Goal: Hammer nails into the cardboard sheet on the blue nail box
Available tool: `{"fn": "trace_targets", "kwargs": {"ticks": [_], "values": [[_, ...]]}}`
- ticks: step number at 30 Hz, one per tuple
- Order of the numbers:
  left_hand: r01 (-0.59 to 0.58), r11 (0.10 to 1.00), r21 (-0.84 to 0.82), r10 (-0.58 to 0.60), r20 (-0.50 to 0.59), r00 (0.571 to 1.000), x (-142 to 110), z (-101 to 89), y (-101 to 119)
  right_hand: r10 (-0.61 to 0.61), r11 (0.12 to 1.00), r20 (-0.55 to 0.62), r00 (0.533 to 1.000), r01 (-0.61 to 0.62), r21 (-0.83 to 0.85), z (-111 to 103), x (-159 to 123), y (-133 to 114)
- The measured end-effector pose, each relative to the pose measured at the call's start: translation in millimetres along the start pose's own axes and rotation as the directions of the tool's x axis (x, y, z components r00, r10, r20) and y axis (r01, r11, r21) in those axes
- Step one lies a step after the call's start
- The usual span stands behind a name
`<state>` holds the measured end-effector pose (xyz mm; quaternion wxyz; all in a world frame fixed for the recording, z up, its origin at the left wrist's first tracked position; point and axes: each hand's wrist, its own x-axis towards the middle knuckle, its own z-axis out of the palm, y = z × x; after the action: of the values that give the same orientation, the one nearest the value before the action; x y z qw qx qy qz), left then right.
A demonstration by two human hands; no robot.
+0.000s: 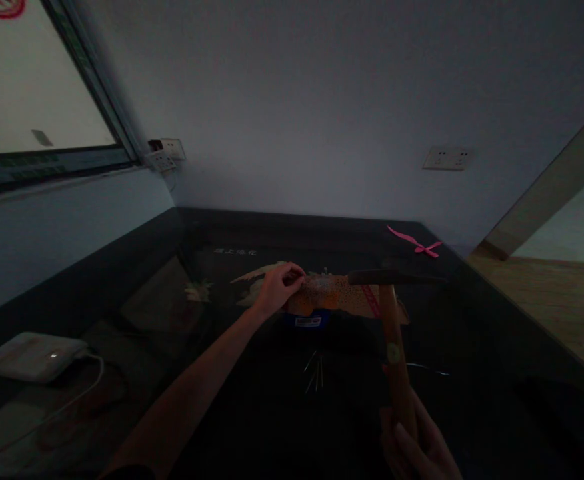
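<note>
My right hand grips the wooden handle of a hammer low down. The hammer stands nearly upright, and its dark head hides part of the right half of a brown speckled strip. My left hand is at the strip's left end, thumb and fingertips pinched together; anything between them is too small to make out. Under the strip's middle shows a blue box with a white label. Several thin nail-like pins lie on the dark table nearer to me.
A white power bank with a cable lies at the left. A pink ribbon rests at the back right edge. A thin shiny strand lies right of the hammer. Behind the table rises a wall with sockets.
</note>
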<state>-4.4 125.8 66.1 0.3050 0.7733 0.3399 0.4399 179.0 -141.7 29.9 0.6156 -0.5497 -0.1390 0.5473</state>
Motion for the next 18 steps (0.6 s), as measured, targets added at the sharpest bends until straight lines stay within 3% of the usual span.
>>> {"fn": "trace_targets", "kwargs": {"ticks": [7, 12, 18], "values": [[-0.002, 0.999, 0.043, 0.001, 0.008, 1.0, -5.1, 1.8, -3.6, -0.077, 0.939, 0.162, 0.984, 0.126, -0.319, 19.5, 6.0, -50.2], [0.004, 0.999, 0.045, -0.003, -0.034, 0.999, -7.4, 2.9, -3.4, -0.175, 0.796, 0.276, 0.945, 0.301, -0.526, 45.9, 10.1, -95.7], [0.061, 0.998, 0.007, -0.061, -0.044, 0.997, -8.8, 3.7, -1.4, -0.293, 0.604, 0.414, 0.862, 0.503, -0.619, 68.7, 12.6, -131.1]]}}
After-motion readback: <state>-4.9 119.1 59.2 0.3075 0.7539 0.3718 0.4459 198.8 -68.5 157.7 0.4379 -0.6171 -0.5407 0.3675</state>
